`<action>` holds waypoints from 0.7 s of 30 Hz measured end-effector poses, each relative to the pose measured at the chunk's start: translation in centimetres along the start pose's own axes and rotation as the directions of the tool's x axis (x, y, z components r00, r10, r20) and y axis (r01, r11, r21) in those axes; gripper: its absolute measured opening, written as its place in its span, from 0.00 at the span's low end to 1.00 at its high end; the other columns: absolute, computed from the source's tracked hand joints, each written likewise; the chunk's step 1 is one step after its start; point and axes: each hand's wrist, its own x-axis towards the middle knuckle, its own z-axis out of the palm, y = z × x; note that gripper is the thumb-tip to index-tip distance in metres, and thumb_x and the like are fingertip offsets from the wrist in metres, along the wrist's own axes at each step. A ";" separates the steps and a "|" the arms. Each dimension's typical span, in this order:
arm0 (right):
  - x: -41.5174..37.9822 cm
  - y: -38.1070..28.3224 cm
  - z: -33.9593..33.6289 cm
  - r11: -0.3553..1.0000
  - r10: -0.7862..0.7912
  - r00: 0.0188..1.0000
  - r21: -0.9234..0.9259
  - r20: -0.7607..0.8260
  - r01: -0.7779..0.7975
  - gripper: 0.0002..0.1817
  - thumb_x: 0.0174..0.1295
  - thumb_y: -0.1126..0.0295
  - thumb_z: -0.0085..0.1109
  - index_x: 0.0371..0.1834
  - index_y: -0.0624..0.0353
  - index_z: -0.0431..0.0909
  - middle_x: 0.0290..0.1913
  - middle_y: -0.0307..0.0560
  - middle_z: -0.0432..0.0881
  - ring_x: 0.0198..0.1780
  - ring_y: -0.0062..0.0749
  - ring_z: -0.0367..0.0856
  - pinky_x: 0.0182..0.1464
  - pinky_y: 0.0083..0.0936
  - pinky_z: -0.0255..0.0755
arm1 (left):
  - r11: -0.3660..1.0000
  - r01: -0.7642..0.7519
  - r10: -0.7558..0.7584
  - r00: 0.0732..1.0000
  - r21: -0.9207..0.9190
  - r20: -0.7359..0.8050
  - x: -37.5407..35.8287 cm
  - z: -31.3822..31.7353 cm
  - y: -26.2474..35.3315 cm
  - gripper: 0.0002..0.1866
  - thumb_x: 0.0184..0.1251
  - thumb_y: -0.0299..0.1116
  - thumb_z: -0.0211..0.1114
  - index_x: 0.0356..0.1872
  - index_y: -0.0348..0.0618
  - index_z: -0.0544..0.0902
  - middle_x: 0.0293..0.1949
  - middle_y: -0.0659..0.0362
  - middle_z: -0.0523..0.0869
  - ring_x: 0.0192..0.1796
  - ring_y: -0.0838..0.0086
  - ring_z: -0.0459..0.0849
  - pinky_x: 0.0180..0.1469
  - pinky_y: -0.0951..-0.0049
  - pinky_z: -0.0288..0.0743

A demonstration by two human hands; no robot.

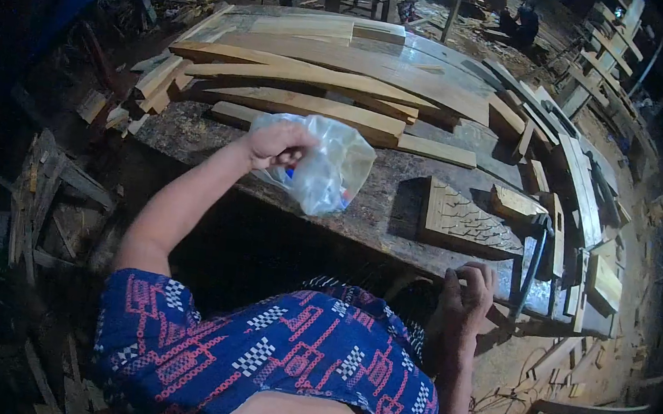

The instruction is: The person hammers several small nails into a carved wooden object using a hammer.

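Note:
My left hand (278, 144) is closed on the gathered upper part of a clear plastic bag (336, 156) at the front edge of the workbench. Small blue and red patches show through the bag; its contents are too blurred to name. My right hand (468, 296) is by the bench's front edge, below a wooden block (466, 220), with its fingers curled in. What it holds, if anything, is hidden. Many thin dark nails or their shadows lie across the block's face. To the right, a hammer (534, 262) rests with its handle toward me.
Long curved timber pieces (312, 77) cover the back of the workbench (369, 227). Short offcuts (515, 202) and boards (577, 183) crowd its right side. Scrap wood (54, 188) is piled at the left. In the far background a person (521, 24) sits low.

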 end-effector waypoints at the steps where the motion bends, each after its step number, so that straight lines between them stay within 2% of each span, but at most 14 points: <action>1: -0.1 0.0 0.1 1.000 -0.006 1.000 -0.009 -0.006 0.006 0.07 0.46 0.75 0.63 0.25 0.61 0.73 0.33 0.49 0.74 0.41 0.48 0.71 0.46 0.39 0.64 | 1.000 0.001 -0.001 1.000 0.003 -0.002 0.4 0.8 0.0 0.11 0.57 0.40 0.69 0.26 0.45 0.81 0.18 0.65 0.78 0.15 0.85 0.71 0.17 0.84 0.65; 3: -0.2 -0.5 0.1 1.000 0.004 1.000 0.002 -0.001 -0.004 0.07 0.47 0.75 0.63 0.25 0.60 0.73 0.33 0.49 0.74 0.40 0.48 0.71 0.46 0.38 0.64 | 0.929 -0.052 0.037 0.998 -0.367 -0.049 1.2 2.4 -0.3 0.06 0.61 0.34 0.65 0.34 0.44 0.82 0.27 0.63 0.82 0.27 0.80 0.80 0.28 0.79 0.75; 4: -0.3 -0.6 0.0 1.000 0.012 1.000 0.010 0.004 -0.012 0.07 0.47 0.75 0.63 0.25 0.60 0.73 0.33 0.49 0.74 0.40 0.48 0.71 0.46 0.38 0.64 | 0.930 -0.048 0.036 0.998 -0.365 -0.042 2.0 2.0 -1.1 0.06 0.61 0.34 0.65 0.34 0.44 0.82 0.27 0.63 0.82 0.27 0.80 0.80 0.28 0.79 0.75; 6: -0.5 -0.3 -0.2 1.000 0.007 1.000 0.002 0.010 -0.007 0.07 0.47 0.75 0.63 0.25 0.60 0.73 0.33 0.48 0.74 0.40 0.48 0.71 0.46 0.38 0.63 | 0.829 -0.053 0.108 0.992 -0.557 0.066 3.9 1.5 -2.8 0.07 0.62 0.32 0.64 0.38 0.43 0.81 0.34 0.61 0.84 0.36 0.74 0.83 0.41 0.71 0.79; 7: -0.5 -0.2 -0.2 1.000 -0.004 1.000 -0.002 0.021 0.004 0.07 0.47 0.75 0.62 0.25 0.60 0.72 0.33 0.48 0.74 0.40 0.48 0.71 0.46 0.38 0.63 | 0.828 -0.051 0.108 0.992 -0.558 0.070 4.2 1.7 -3.0 0.07 0.62 0.32 0.64 0.38 0.43 0.81 0.34 0.61 0.84 0.36 0.74 0.83 0.41 0.71 0.79; 9: -0.5 -0.1 -0.2 1.000 -0.015 1.000 -0.004 0.009 0.015 0.07 0.47 0.75 0.62 0.25 0.60 0.72 0.33 0.48 0.74 0.40 0.48 0.71 0.46 0.38 0.63 | 0.820 -0.236 0.262 0.965 -0.521 -0.025 4.6 2.7 -3.3 0.08 0.62 0.32 0.64 0.40 0.42 0.81 0.37 0.59 0.85 0.41 0.73 0.83 0.47 0.70 0.77; 10: -0.5 -0.1 -0.2 1.000 -0.027 1.000 -0.003 -0.005 0.027 0.06 0.47 0.75 0.62 0.25 0.59 0.72 0.32 0.48 0.74 0.40 0.48 0.71 0.46 0.38 0.63 | 0.820 -0.235 0.263 0.965 -0.522 -0.021 5.1 1.8 -3.9 0.08 0.62 0.32 0.64 0.40 0.42 0.81 0.37 0.59 0.85 0.41 0.73 0.83 0.47 0.70 0.77; 12: -0.5 0.1 0.0 1.000 -0.031 0.999 0.003 -0.012 0.031 0.06 0.47 0.75 0.61 0.25 0.59 0.72 0.32 0.48 0.74 0.40 0.48 0.71 0.45 0.38 0.63 | 0.955 -0.212 0.220 0.975 -0.208 0.015 6.3 -1.0 -5.1 0.10 0.62 0.32 0.63 0.43 0.41 0.80 0.41 0.58 0.84 0.44 0.72 0.83 0.45 0.70 0.79; 13: -0.5 0.2 0.1 0.999 -0.035 0.999 0.010 -0.021 0.035 0.06 0.47 0.75 0.61 0.25 0.59 0.72 0.32 0.48 0.74 0.40 0.48 0.71 0.45 0.38 0.63 | 0.955 -0.215 0.226 0.973 -0.202 0.034 5.4 -0.2 -3.6 0.10 0.62 0.32 0.63 0.43 0.41 0.80 0.41 0.58 0.84 0.44 0.72 0.83 0.45 0.70 0.79; 15: -0.4 0.1 0.5 1.000 -0.031 0.999 0.005 -0.031 0.031 0.06 0.46 0.75 0.61 0.25 0.58 0.72 0.32 0.48 0.74 0.40 0.48 0.71 0.45 0.39 0.63 | 0.986 -0.114 0.107 0.992 -0.123 -0.061 3.2 1.8 -1.3 0.11 0.64 0.34 0.62 0.44 0.40 0.79 0.42 0.57 0.83 0.43 0.73 0.82 0.40 0.71 0.80; 16: -0.3 0.0 0.6 0.999 -0.033 0.999 0.013 -0.018 0.034 0.06 0.45 0.75 0.61 0.25 0.58 0.72 0.32 0.48 0.74 0.39 0.48 0.71 0.45 0.39 0.63 | 0.987 -0.119 0.116 0.993 -0.110 -0.032 3.2 1.5 -1.4 0.11 0.64 0.34 0.62 0.44 0.40 0.79 0.42 0.57 0.83 0.43 0.73 0.82 0.40 0.71 0.80; 19: 0.4 -0.6 0.2 0.998 -0.063 0.998 0.005 -0.018 0.063 0.06 0.46 0.75 0.62 0.25 0.59 0.73 0.33 0.48 0.74 0.40 0.47 0.71 0.44 0.38 0.64 | 0.997 -0.077 0.077 0.995 -0.008 -0.060 3.1 0.8 -1.5 0.13 0.66 0.40 0.60 0.44 0.44 0.80 0.45 0.61 0.82 0.42 0.78 0.80 0.40 0.77 0.72; 20: 0.6 -0.9 0.1 0.998 -0.070 0.997 0.004 -0.013 0.070 0.06 0.47 0.76 0.63 0.25 0.60 0.74 0.33 0.48 0.75 0.40 0.46 0.72 0.45 0.36 0.65 | 0.997 -0.076 0.078 0.990 0.022 -0.115 2.5 1.3 -0.9 0.11 0.66 0.39 0.60 0.43 0.45 0.81 0.41 0.61 0.83 0.40 0.78 0.80 0.38 0.77 0.72; 21: 0.7 -0.7 0.3 0.996 -0.079 0.997 0.037 -0.015 0.079 0.06 0.48 0.74 0.61 0.27 0.58 0.74 0.33 0.48 0.75 0.42 0.49 0.72 0.46 0.41 0.63 | 0.996 -0.074 0.081 0.982 0.049 -0.172 2.2 1.5 -0.4 0.10 0.66 0.39 0.60 0.41 0.46 0.82 0.38 0.62 0.83 0.38 0.79 0.81 0.36 0.77 0.72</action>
